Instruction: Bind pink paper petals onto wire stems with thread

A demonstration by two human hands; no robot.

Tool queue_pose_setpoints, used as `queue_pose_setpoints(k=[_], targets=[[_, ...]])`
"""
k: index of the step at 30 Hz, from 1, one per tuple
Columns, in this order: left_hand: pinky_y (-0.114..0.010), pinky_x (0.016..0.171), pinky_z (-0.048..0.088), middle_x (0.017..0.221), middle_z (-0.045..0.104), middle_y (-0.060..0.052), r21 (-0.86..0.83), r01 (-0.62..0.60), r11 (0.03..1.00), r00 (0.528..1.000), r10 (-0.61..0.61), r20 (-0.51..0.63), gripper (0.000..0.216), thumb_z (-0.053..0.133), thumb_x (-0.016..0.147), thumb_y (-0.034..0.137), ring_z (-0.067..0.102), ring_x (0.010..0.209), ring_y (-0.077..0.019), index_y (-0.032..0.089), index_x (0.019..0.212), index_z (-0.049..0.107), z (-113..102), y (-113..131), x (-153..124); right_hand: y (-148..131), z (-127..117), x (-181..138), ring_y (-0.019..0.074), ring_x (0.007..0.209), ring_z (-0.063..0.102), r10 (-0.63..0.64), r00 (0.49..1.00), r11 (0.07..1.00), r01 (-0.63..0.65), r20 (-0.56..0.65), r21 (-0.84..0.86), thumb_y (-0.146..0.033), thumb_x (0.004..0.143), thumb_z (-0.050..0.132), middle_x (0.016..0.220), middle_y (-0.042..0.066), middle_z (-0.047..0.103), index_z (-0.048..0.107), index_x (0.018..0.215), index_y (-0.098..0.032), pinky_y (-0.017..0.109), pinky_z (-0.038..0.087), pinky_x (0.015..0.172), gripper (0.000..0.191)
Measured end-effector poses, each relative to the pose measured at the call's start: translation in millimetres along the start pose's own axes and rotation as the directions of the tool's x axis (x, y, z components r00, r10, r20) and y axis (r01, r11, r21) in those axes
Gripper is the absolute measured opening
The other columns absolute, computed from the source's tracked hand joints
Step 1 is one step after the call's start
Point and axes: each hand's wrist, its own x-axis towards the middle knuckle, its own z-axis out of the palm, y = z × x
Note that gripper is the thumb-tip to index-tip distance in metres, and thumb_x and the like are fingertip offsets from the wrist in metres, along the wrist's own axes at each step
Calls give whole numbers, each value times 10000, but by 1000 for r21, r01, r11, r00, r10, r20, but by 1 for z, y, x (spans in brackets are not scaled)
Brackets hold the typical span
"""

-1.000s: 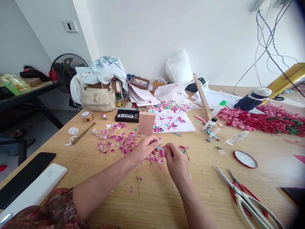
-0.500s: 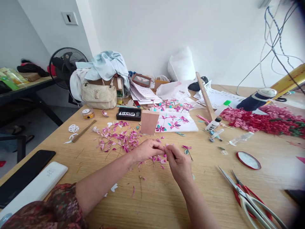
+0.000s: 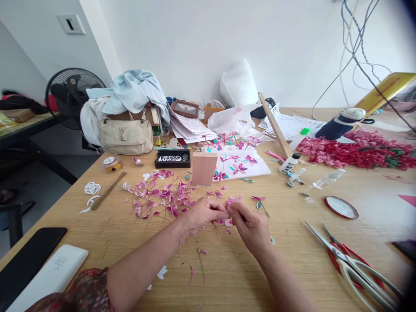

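Observation:
My left hand [image 3: 206, 213] and my right hand [image 3: 250, 225] meet fingertip to fingertip low over the table, both pinched. What sits between the fingertips is too small to make out. Pink petals on thin wire stems [image 3: 169, 195] lie in a loose heap left of and behind my hands. Behind the hands an upright wooden block [image 3: 204, 169] stands on the table. A white cloth [image 3: 253, 170] beside it carries finished pink and teal flowers [image 3: 238, 168]. Right of my right hand lies a single magenta flower on a stem [image 3: 259, 199].
Two pairs of scissors [image 3: 349, 260] lie at the right, near a red-rimmed round lid [image 3: 341, 207]. A small white bottle [image 3: 289, 164] and red flower bunches [image 3: 357, 151] are farther back. A black tray [image 3: 172, 159], bundled wires [image 3: 108, 190] and a white power bank [image 3: 48, 277] lie leftward.
The view has shifted a little to the right. My hands remain joined at the fingertips, with the fingers slightly repositioned; the things on the table have stayed put.

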Motion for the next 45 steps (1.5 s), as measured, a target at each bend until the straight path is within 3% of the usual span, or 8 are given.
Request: queue_pose_setpoints(k=[7, 16, 20, 28, 38, 41, 43, 45], targets=[[-199, 518, 302, 592, 531, 24, 13, -20, 1000, 999, 20, 44, 168, 680, 622, 277, 413, 534, -64, 127, 673, 624, -2, -2, 1, 1, 1, 0, 105, 456, 452, 46, 999, 999, -46, 26, 15, -273, 847, 419, 498, -20, 519, 586, 665, -203, 203, 327, 480, 256], [-192, 441, 279, 522, 508, 26, 1, -46, 999, 999, 46, 14, 271, 693, 601, 383, 399, 454, -55, 128, 610, 603, 1, -1, -1, 1, 4, 0, 112, 466, 473, 12, 1000, 999, -11, -25, 45, -246, 832, 421, 533, -12, 552, 585, 694, -204, 205, 340, 481, 219], [-195, 445, 285, 554, 505, 24, 93, -136, 986, 989, 130, 63, 268, 684, 606, 372, 418, 470, -59, 125, 593, 581, -4, -4, 1, -1, 4, 0, 108, 458, 447, 26, 1000, 998, -26, -10, 57, -282, 836, 422, 512, -23, 504, 575, 695, -198, 201, 325, 476, 224], [-200, 423, 234, 519, 445, 43, 282, -153, 947, 988, 137, 74, 242, 639, 646, 360, 337, 435, -46, 126, 616, 589, -7, -1, -1, -5, -1, 3, 112, 460, 434, -1, 1000, 997, 3, -24, 73, -263, 824, 427, 527, -14, 529, 600, 696, -202, 213, 299, 485, 223], [-179, 399, 206, 488, 444, 51, 135, 46, 990, 991, -62, 121, 243, 699, 612, 306, 343, 417, -34, 130, 585, 534, -3, 1, -22, 18, -13, 14, 151, 731, 573, -88, 996, 984, 83, 27, 156, -230, 784, 501, 821, 41, 620, 633, 813, -208, 236, 418, 622, 137], [-165, 428, 256, 507, 452, 48, -31, 69, 997, 992, -66, 103, 240, 715, 597, 269, 379, 445, -33, 127, 579, 523, -3, 2, -32, 35, -38, 9, 188, 839, 575, 65, 998, 993, -65, 0, 99, -250, 744, 544, 1040, 76, 583, 586, 1018, -218, 278, 444, 636, 279], [-161, 438, 273, 519, 462, 44, -115, 80, 990, 994, -70, 85, 237, 722, 594, 255, 384, 449, -30, 123, 588, 526, -3, 4, -38, 41, -59, -2, 191, 781, 585, 236, 972, 971, -237, -12, -15, -252, 748, 524, 987, 77, 596, 593, 988, -207, 306, 449, 642, 254], [-158, 441, 278, 531, 475, 37, -156, 80, 985, 995, -70, 69, 223, 725, 598, 239, 393, 453, -30, 120, 612, 537, -3, 4, -43, 42, -76, -17, 186, 734, 589, 295, 951, 950, -281, 95, -139, -233, 744, 517, 934, 63, 610, 615, 922, -206, 324, 445, 670, 205]])
